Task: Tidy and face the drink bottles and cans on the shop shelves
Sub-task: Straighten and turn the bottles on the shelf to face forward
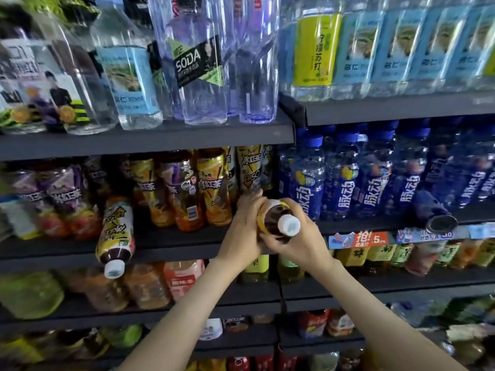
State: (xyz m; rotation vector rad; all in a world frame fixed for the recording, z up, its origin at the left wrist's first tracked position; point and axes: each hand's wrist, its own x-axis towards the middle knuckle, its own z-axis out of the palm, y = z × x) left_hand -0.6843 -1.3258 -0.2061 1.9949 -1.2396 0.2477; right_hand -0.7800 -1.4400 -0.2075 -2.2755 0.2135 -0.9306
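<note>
Between two hands (242, 228) (300, 236), one white-capped tea bottle (276, 215).

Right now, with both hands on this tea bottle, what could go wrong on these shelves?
The tipped yellow-label bottle lies with its cap past the shelf edge; a nudge might drop it. The blue bottle on its side could roll off. The left hand and right hand both grip the tea bottle, so neither could catch one.

Bare forearms, bare left hand (242, 231) and right hand (300, 236)
</note>
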